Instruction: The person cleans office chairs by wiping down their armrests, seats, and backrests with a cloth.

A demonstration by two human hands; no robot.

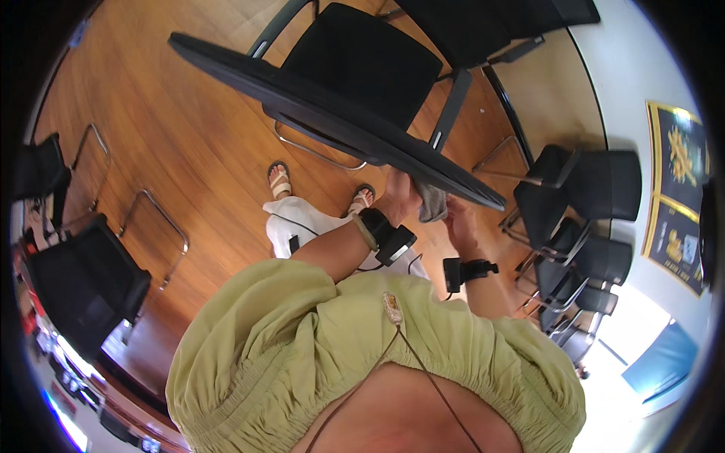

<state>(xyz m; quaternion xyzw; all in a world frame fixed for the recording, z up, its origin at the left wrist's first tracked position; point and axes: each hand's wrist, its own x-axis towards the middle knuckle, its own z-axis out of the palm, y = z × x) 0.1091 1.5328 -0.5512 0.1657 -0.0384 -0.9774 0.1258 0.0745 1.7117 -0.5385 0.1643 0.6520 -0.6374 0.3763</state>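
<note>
A grey cloth hangs at the lower edge of a black chair backrest, bunched between my two hands. My left hand grips its left side, with the fingertips partly hidden by the backrest and the cloth. On the other side, my right hand has its fingers closed on the cloth's right edge. The backrest crosses in front of the black chair seat, and a black armrest rises close to the cloth. Black devices are strapped to both wrists.
Several black chairs with metal frames line the right wall. More black chairs stand at the left. Another black chair adjoins the front one. My sandalled feet rest on the wood floor. A framed poster hangs at right.
</note>
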